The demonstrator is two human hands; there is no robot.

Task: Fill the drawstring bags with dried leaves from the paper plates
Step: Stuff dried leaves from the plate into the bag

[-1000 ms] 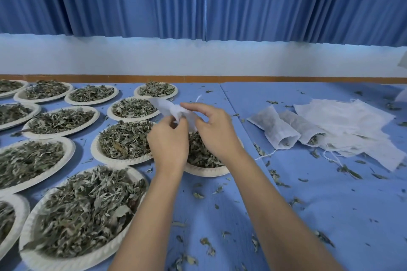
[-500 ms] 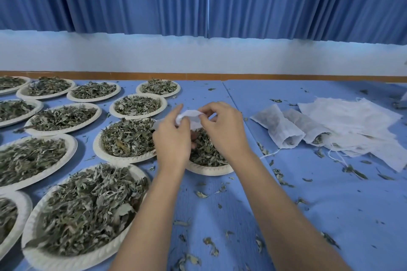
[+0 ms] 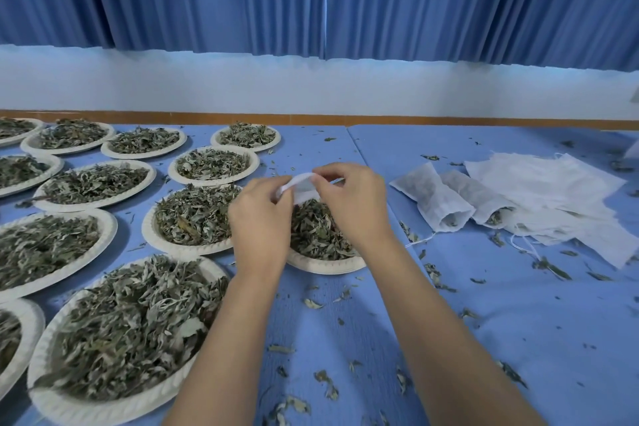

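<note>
Both hands meet over the middle of the worktop (image 3: 518, 322), about halfway between its near and far edges. The left hand (image 3: 261, 218) and the right hand (image 3: 352, 204) each pinch the small white drawstring bag (image 3: 301, 185) between curled fingertips and thumb. The cloth is bunched, and its visible edge runs sideways from one hand to the other. Whether the mouth is already parted cannot be told.

The bag hangs directly above a paper plate (image 3: 325, 264) heaped with dried leaves (image 3: 314, 232), so the filling lies straight below, not off to a side. The left hand covers the plate's left rim and the right hand sits over its right half, so neither is clearly nearer. By the look of it, one hand would have to let go to scoop while the other keeps the mouth up.

Toward the right edge lie two filled bags (image 3: 432, 201) beside a stack of flat empty bags (image 3: 553, 190). More leaf-laden plates spread toward the left edge.
</note>
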